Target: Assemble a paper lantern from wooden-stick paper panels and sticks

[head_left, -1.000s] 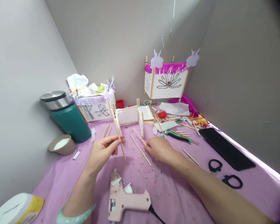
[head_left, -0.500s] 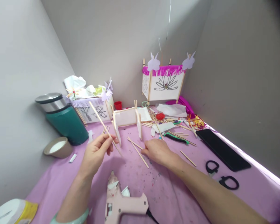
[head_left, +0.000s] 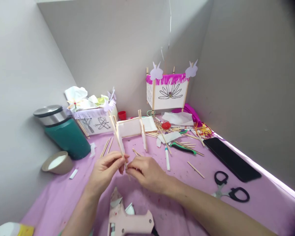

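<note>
A thin wooden stick slants up and to the left from between my hands. My left hand pinches it with thumb and fingers. Close beside it, my right hand has its fingertips closed at the stick's lower end. Just beyond my hands stands a small frame of sticks and white panels, its side panels pointing toward me. A few sticks lie on the cloth behind my right hand, partly hidden. Below my hands lies a pale pink glue gun with white scraps on it.
At left are a green bottle, a bowl and a decorated box. A lantern hangs at the back. On the right are green-handled pliers, a marker, scissors, a black phone and several sticks.
My right hand has moved left from the loose sticks on the cloth to the lower end of the held stick. The marker now shows, and the view has shifted slightly.
</note>
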`<state>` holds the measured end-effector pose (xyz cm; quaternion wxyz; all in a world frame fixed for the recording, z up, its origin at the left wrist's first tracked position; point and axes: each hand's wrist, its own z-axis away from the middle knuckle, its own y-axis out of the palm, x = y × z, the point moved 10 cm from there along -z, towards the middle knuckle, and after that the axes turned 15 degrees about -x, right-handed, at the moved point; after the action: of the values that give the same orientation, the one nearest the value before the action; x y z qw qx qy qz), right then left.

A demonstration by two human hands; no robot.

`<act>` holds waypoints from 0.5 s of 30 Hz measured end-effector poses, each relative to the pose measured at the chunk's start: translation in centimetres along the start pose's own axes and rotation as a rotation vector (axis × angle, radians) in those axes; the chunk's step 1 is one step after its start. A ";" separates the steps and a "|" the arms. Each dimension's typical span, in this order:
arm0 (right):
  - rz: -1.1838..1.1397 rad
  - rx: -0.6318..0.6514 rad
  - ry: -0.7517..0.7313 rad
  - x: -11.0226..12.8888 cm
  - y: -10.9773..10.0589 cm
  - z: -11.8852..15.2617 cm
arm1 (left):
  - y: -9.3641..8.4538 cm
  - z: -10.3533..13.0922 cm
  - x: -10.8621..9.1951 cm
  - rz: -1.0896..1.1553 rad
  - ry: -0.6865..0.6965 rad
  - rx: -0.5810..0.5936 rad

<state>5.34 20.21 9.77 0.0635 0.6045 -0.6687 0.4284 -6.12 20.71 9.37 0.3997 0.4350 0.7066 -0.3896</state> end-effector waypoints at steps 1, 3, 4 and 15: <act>-0.003 0.001 -0.008 0.2 0.1 0.1 | 0.1 0.0 0.2 0.018 -0.019 -0.003; -0.025 -0.023 0.006 0.2 -0.1 0.1 | 0.4 0.0 0.5 0.068 -0.070 0.002; -0.038 -0.047 0.022 0.0 -0.3 0.0 | 0.7 0.1 0.6 0.086 -0.099 0.018; 0.054 -0.276 -0.016 2.3 -7.9 -0.1 | -2.1 -0.6 0.9 0.254 -0.112 -0.219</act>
<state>11.52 19.32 15.13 0.1292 0.5753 -0.7375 0.3292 -8.48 20.83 9.24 0.5295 0.4524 0.6608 -0.2800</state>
